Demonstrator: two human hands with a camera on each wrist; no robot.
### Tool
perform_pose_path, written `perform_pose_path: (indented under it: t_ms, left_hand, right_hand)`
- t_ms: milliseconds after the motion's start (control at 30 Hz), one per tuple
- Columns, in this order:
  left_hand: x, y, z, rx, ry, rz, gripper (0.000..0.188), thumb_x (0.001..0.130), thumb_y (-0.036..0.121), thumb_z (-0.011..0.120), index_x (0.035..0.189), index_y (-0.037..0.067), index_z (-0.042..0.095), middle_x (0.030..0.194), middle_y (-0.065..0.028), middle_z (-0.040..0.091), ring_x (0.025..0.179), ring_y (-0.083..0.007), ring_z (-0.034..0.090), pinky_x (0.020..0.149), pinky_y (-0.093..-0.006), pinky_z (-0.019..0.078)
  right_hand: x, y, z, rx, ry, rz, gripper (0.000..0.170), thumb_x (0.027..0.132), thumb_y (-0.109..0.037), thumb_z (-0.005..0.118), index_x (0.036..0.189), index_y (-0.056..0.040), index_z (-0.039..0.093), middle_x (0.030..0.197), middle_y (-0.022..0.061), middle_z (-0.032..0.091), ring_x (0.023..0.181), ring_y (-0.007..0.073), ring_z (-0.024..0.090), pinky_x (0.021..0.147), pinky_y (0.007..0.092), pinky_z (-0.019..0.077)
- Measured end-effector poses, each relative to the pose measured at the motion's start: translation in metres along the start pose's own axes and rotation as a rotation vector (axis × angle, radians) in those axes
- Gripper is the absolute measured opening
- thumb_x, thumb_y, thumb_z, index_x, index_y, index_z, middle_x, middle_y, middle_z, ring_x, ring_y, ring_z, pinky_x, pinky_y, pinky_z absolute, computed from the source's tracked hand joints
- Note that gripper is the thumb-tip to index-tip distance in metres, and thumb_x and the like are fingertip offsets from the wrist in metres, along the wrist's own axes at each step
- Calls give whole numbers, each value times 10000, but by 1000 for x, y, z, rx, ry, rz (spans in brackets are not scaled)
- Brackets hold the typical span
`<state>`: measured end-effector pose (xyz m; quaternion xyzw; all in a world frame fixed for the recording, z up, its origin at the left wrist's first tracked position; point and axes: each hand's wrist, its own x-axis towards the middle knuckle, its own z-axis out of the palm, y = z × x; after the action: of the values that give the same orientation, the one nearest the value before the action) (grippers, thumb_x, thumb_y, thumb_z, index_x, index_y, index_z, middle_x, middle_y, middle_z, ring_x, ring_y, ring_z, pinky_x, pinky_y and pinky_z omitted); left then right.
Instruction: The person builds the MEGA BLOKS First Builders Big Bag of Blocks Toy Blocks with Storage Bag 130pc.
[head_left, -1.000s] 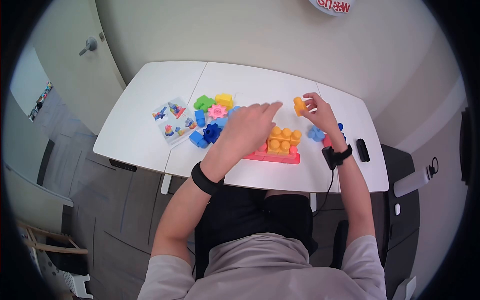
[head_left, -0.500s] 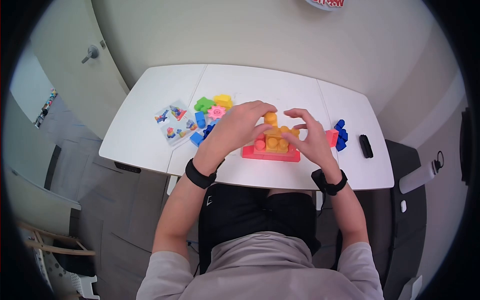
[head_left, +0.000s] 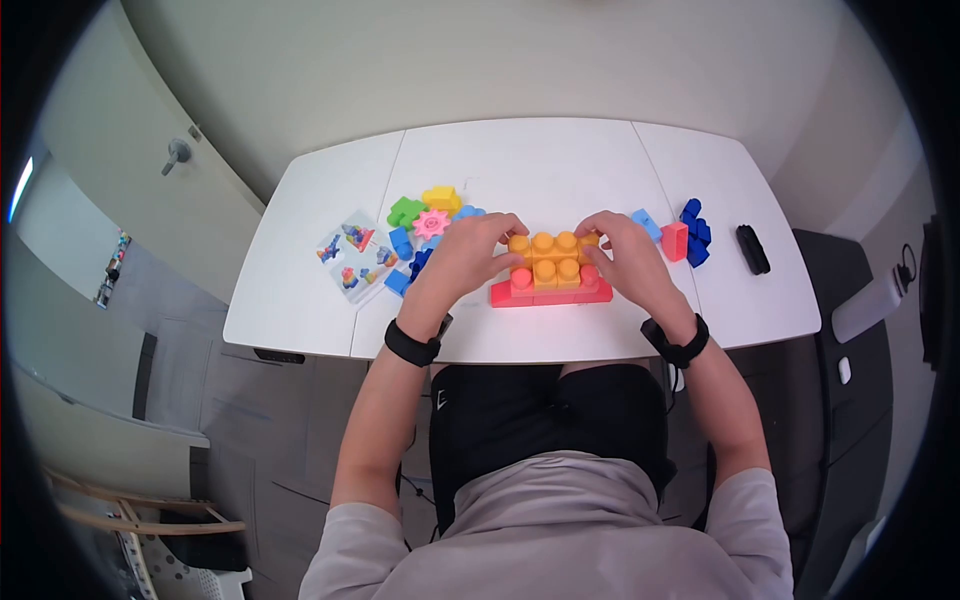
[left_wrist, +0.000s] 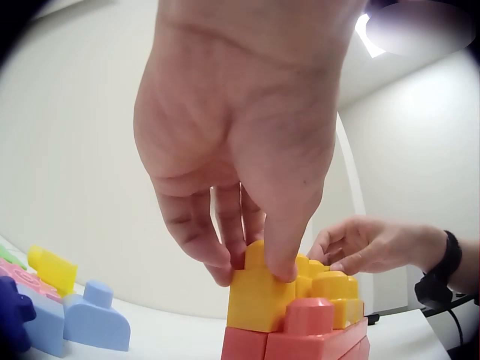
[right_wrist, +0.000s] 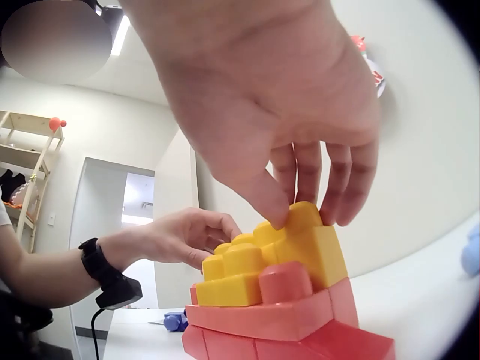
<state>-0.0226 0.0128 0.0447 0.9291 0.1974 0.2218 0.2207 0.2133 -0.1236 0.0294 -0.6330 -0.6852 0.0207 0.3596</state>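
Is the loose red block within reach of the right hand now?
Probably yes: the loose red block lies beside the right hand, its near side free, though a light blue block sits close by. The hand must first release the yellow block it pinches.

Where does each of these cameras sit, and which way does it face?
Head: worn there, facing forward and down at the table; left hand, right hand, arms, shirt, shorts show.
Left wrist: worn there, facing the orange blocks; left hand up close, right hand beyond.
Right wrist: worn there, facing the same blocks; right hand up close, left hand beyond.
Both wrist views share orange blocks and red blocks.
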Motion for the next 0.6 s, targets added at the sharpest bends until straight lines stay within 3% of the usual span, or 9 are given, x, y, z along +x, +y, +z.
perform_pose_path:
  t_ms: [100,167,233,300,367,433,500,600]
  left_hand:
    - [0,0,2,36,2,-39,337,864,173,844,1161,60,734,1064,-94,772,991,-237,741,825,-366,569]
    - [0,1,-1,49,-10,-10,340,872,176,837,1181,74,738,1058,-92,773,984,-235,741,813,-364,570]
    - [1,2,-12,72,-18,19,345,880,179,830,1200,88,741,1051,-90,775,978,-232,741,801,-361,572]
    - [5,-1,-29,59,136,-95,302,901,170,804,1189,98,747,1047,-80,776,984,-230,742,807,-358,571]
    - [17,-20,-48,101,148,-139,323,893,151,799,1207,105,738,1073,-78,773,1005,-233,738,834,-365,573]
    - [30,-48,-63,137,172,-189,347,885,131,794,1226,112,729,1099,-76,769,1027,-235,734,862,-372,575]
    - [39,-83,-69,419,28,-225,432,858,87,789,1278,128,699,1166,-84,756,1090,-269,720,923,-403,576]
    - [45,-116,-66,560,-103,-198,506,833,69,792,1318,141,672,1211,-90,745,1136,-311,702,959,-429,575]
  right_hand:
    - [-1,0,0,2,11,12,200,907,13,705,1101,-33,686,1066,102,725,978,282,698,813,375,595]
    - [-1,-2,-1,36,24,42,184,875,-20,725,1056,-39,702,1005,141,730,1002,347,685,871,435,552]
    - [0,-3,-3,37,10,53,183,875,-23,725,1055,-44,703,1007,141,729,1002,346,685,866,436,553]
    - [0,-1,-3,41,0,74,183,875,-26,725,1055,-49,705,1009,140,727,1002,345,685,862,437,553]
    - [-2,1,-2,26,14,38,195,880,-19,732,1071,-46,702,1029,113,729,954,306,688,806,385,578]
    - [-2,-5,-3,20,2,69,184,881,-27,724,1063,-50,706,1023,113,728,988,314,686,837,407,570]
    - [-1,-8,-4,12,-8,92,175,882,-35,715,1055,-55,709,1016,113,727,1021,322,683,868,428,563]
    - [-1,-6,-2,2,-2,97,175,881,-39,717,1054,-62,705,1010,88,726,1029,304,681,863,421,567]
